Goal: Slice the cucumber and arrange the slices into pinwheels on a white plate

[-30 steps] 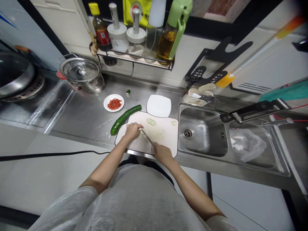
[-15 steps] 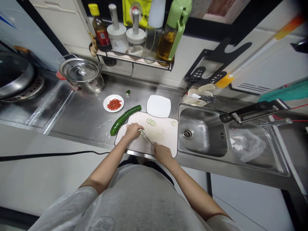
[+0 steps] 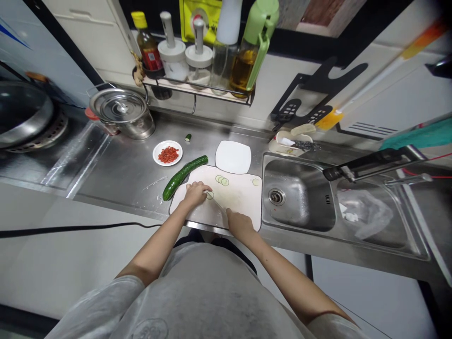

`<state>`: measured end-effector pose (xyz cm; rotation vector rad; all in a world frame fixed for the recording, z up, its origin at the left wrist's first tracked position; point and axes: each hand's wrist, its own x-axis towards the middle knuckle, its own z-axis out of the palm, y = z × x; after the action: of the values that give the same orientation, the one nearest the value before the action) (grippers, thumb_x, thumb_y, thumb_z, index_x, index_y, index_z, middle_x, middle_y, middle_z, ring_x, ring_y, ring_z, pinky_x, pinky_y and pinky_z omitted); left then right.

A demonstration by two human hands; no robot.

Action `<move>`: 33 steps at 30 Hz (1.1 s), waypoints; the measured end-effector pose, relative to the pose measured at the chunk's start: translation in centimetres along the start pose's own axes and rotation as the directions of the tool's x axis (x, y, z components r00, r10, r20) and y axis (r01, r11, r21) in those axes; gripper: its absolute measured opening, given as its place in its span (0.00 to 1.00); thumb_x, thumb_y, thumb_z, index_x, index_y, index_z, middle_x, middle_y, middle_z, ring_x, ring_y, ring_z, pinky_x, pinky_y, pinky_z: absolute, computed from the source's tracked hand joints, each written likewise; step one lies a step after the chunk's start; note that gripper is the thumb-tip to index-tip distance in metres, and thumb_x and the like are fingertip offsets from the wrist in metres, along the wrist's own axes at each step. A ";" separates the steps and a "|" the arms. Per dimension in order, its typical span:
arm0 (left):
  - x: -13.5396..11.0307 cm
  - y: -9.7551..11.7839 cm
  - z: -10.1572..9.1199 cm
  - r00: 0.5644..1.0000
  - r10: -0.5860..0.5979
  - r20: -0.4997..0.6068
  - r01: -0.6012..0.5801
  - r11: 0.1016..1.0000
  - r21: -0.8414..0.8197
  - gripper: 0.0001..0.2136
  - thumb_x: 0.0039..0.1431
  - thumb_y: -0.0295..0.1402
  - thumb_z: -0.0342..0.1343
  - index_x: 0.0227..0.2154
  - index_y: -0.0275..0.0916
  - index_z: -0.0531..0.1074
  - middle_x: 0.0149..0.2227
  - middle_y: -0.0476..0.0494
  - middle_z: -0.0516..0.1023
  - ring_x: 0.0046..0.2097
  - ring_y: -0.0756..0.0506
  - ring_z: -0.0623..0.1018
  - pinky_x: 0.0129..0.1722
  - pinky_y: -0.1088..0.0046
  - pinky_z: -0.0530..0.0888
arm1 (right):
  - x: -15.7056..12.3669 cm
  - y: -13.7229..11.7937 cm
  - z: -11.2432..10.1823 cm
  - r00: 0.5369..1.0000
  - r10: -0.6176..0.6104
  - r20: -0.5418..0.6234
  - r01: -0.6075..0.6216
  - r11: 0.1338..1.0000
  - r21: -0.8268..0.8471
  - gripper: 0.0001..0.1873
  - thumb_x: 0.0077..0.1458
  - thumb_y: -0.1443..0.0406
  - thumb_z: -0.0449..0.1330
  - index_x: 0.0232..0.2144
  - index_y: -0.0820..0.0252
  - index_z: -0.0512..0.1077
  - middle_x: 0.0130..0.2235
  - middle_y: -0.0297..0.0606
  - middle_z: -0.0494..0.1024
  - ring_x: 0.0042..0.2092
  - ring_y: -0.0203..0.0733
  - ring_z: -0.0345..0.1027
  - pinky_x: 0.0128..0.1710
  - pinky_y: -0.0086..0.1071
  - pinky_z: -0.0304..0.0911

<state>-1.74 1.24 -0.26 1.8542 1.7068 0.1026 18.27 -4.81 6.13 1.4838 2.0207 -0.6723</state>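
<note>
My right hand (image 3: 240, 224) is closed round the handle of a knife (image 3: 219, 204), whose thin blade points up and left across the white cutting board (image 3: 243, 212). The blade's tip reaches a pale cucumber slice (image 3: 210, 194). On that slice rest the closed fingertips of my left hand (image 3: 195, 194), partly covering it. Several overlapping cucumber slices (image 3: 222, 180) lie farther up the board, and a single slice (image 3: 255, 182) is near its right edge. A long green cucumber (image 3: 183, 176) lies along the board's left side.
Behind the board are a white square plate (image 3: 233, 157), a small plate of chopped red pieces (image 3: 168, 154) and a cucumber end (image 3: 188, 137). A lidded pot (image 3: 123, 113) stands back left. To the right is the sink (image 3: 300, 188); a bottle rack (image 3: 197, 84) hangs above.
The knife blade has tilted slightly against the cucumber slice and looks thinner. Both hands stay almost in place. The whole view has shifted a little.
</note>
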 end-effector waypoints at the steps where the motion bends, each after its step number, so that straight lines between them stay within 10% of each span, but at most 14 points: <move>1: 0.0 0.0 0.0 1.000 0.000 -0.001 0.000 1.000 0.002 0.17 0.53 0.27 0.52 0.42 0.52 0.77 0.44 0.43 0.75 0.51 0.38 0.68 0.49 0.58 0.58 | 0.0 0.1 0.0 1.000 0.001 0.012 -0.001 1.000 0.005 0.18 0.60 0.73 0.43 0.51 0.60 0.61 0.41 0.50 0.77 0.45 0.49 0.73 0.39 0.36 0.63; 21: -0.5 2.1 0.9 0.990 -0.116 -0.079 0.124 0.988 0.092 0.08 0.52 0.29 0.52 0.36 0.41 0.72 0.44 0.40 0.73 0.49 0.39 0.68 0.47 0.60 0.57 | -3.4 3.3 3.1 0.999 -0.008 0.038 0.003 0.993 0.120 0.18 0.60 0.72 0.45 0.51 0.61 0.62 0.42 0.48 0.77 0.45 0.46 0.72 0.38 0.32 0.57; 33: -3.7 2.4 -0.9 0.982 -0.186 -0.037 0.177 0.969 -0.175 0.05 0.56 0.32 0.52 0.34 0.43 0.72 0.34 0.51 0.78 0.39 0.47 0.74 0.46 0.65 0.58 | -3.0 5.5 4.1 0.997 -0.069 -0.030 0.074 0.952 0.297 0.15 0.63 0.65 0.44 0.48 0.59 0.64 0.42 0.44 0.76 0.43 0.42 0.69 0.35 0.29 0.51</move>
<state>-0.71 -1.83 2.89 1.5769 1.8349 0.2183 24.87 -8.17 4.76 1.5925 2.0644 -1.0350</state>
